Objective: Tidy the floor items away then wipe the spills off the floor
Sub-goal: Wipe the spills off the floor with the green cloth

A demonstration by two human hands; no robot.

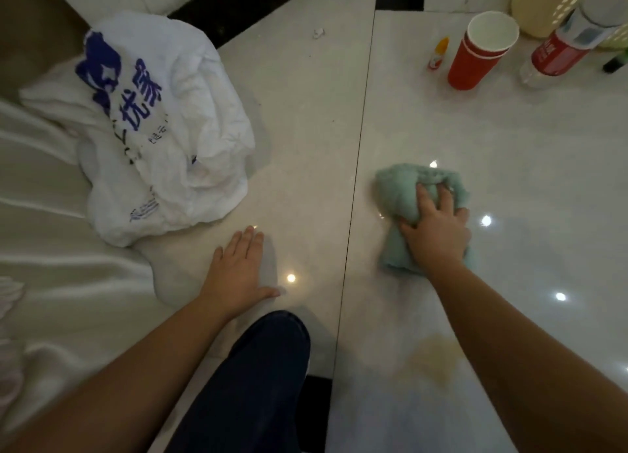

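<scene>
Head view, left side first: what's down there?
– A crumpled white plastic bag [163, 129] with blue print in the upper left of the frame, lying on the floor [306, 112] against some white fabric [40, 214]. It looks like a floor item not yet tidied.
– And the hands?
– The left hand [238, 265] lies flat on the tile at lower centre, fingers straight, holding nothing; I'd say it props the person up. Right of the tile joint, the right hand [435, 228] presses down on a green cloth [407, 194], fingers dug into its folds and gripping it.
– Where's the spill?
– A yellowish spill [435, 357] shows lower in the frame than the cloth, just left of the right forearm. So it lies back toward the person from the cloth, and the right hand is plainly the nearer one. The cloth's long axis runs up and down the frame, roughly in line with the spill, so a pull straight back should cover it.
– Anything further right?
– Upper right: a small orange-capped bottle [438, 53], a red cup [475, 55], a red-labelled bottle [560, 51] and a pale basket [543, 4], well apart from the wiping
</scene>
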